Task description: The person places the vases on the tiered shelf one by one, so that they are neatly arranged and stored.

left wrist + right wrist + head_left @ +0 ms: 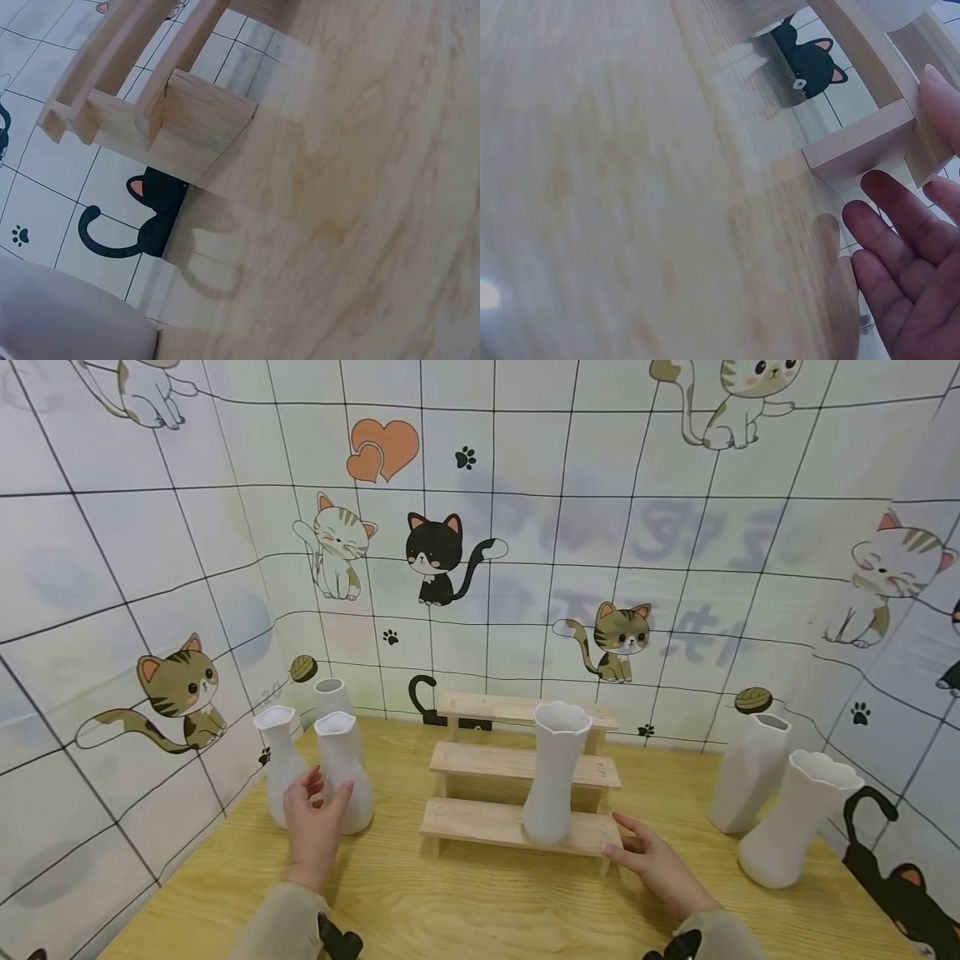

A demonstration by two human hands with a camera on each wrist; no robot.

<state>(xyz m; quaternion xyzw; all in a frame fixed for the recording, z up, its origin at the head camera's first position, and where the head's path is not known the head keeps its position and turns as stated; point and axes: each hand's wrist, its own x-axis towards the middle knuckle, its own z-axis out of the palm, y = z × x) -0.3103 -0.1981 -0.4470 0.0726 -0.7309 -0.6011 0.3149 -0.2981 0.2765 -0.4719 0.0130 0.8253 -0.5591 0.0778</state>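
My left hand is at a white vase with a wavy rim, its thumb in front of the vase and its fingers at the vase's left side. Whether they touch it is unclear. Another slim white vase stands just left of those fingers. With thumb and index finger my right hand pinches the right end of the lowest step of a three-step wooden stand; its other fingers are spread below. A tall white vase with a scalloped rim stands upright on that lowest step.
Behind the left pair is a third white vase. At the right of the wooden table stand an angular white vase and a scalloped one. A cat-patterned tiled backdrop encloses the back and sides.
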